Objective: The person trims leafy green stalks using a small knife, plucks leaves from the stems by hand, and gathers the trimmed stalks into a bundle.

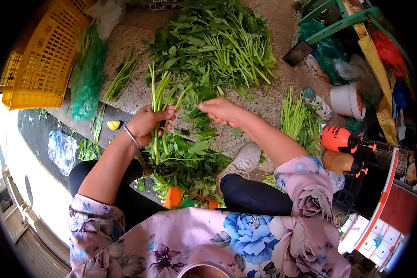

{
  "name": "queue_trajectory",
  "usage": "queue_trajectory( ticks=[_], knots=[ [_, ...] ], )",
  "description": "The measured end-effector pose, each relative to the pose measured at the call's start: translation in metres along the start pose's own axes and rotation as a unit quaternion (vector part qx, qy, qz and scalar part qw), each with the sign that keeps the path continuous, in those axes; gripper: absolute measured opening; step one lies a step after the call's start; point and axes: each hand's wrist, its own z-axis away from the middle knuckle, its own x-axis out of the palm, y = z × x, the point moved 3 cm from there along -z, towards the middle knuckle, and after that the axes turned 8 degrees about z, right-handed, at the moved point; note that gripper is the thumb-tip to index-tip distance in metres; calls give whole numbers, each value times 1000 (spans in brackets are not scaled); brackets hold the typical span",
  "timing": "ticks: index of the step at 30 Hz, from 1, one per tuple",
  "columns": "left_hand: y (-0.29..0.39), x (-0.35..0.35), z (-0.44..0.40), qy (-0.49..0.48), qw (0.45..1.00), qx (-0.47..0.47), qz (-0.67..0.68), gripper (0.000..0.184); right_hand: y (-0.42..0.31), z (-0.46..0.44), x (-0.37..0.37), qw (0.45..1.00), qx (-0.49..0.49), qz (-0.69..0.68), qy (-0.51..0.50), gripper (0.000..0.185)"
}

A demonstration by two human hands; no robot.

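Observation:
My left hand (150, 124) is closed around a small bunch of leafy greens (158, 95), its pale stems pointing up and away from me. Just right of it, my right hand (220, 112) has its fingers drawn together in a pinch; whatever they hold, if anything, is too small to make out. Beyond both hands lies a large heap of leafy greens (213, 46) on the concrete. Between my feet is another pile of leaves (190, 160). A bundle of stems (292, 116) rests to the right, and a smaller bundle (121, 78) to the left.
At the left stand a yellow plastic crate (44, 55) and a green plastic bag (87, 78). To the right are a phone (297, 53), a white bucket (346, 99), an orange spray bottle (337, 139) and a green metal frame (333, 30). A clear plastic bag (62, 150) lies lower left.

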Motion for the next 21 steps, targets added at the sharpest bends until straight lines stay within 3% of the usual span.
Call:
queue_trajectory(
  ticks=[1,2,3,5,6,9,11,15,16,17,19,21],
  knots=[
    [1,0,1,21,1000,6,14,18,1,5,-1,973,60,221,-14,50],
    [3,0,3,30,999,17,14,19,-7,11,-3,940,-1,342,3,65],
    [4,2,2,29,999,18,15,19,0,0,-19,907,-55,396,133,66],
    [7,3,2,35,998,34,50,20,-13,-8,-56,855,-97,396,320,59],
    [8,5,2,32,997,43,48,20,-47,19,-59,848,-31,370,377,47],
    [6,4,-4,28,996,44,70,20,-52,10,-104,639,-127,450,611,27],
    [6,4,-5,30,996,46,74,20,-51,6,-117,656,-37,482,580,26],
    [8,0,-8,51,993,52,89,20,-46,7,-112,703,-40,438,559,24],
    [9,0,-8,55,993,55,94,21,-37,2,-106,816,-121,274,494,23],
    [9,0,-8,59,992,57,99,21,-27,-2,-98,889,-195,95,403,23],
    [10,1,-8,61,991,61,105,22,-28,14,-52,950,-127,-106,266,23],
    [11,5,-9,68,989,74,110,23,-25,19,-13,958,-112,-148,220,21]
  ],
)
